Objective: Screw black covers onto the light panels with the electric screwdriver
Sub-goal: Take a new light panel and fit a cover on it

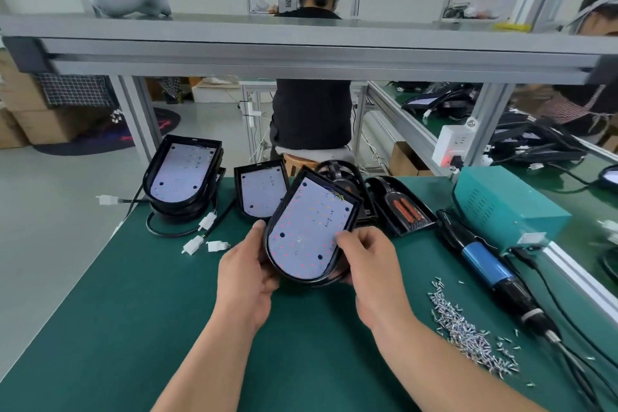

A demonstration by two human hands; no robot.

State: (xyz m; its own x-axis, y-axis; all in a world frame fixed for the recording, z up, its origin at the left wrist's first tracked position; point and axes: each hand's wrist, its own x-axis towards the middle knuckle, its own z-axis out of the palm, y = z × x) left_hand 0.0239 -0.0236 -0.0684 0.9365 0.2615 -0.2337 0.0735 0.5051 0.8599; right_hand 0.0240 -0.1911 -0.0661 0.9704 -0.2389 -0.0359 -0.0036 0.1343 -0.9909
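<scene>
Over the mat (133, 311), left hand (247, 274) and right hand (371, 264) grip a black-rimmed, red-dotted light panel (307, 231).

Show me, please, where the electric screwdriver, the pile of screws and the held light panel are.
electric screwdriver (481, 261): head view, on its blue grip.
pile of screws (464, 330): head view, middle of the heap.
held light panel (307, 227): head view, centre of its white board.

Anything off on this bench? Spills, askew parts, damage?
Screws lie loose in a scattered heap on the green mat, strays around it. The stack of light panels at the far left corner juts past the table edge, one white connector beyond it. The held light panel shows no damage.
</scene>
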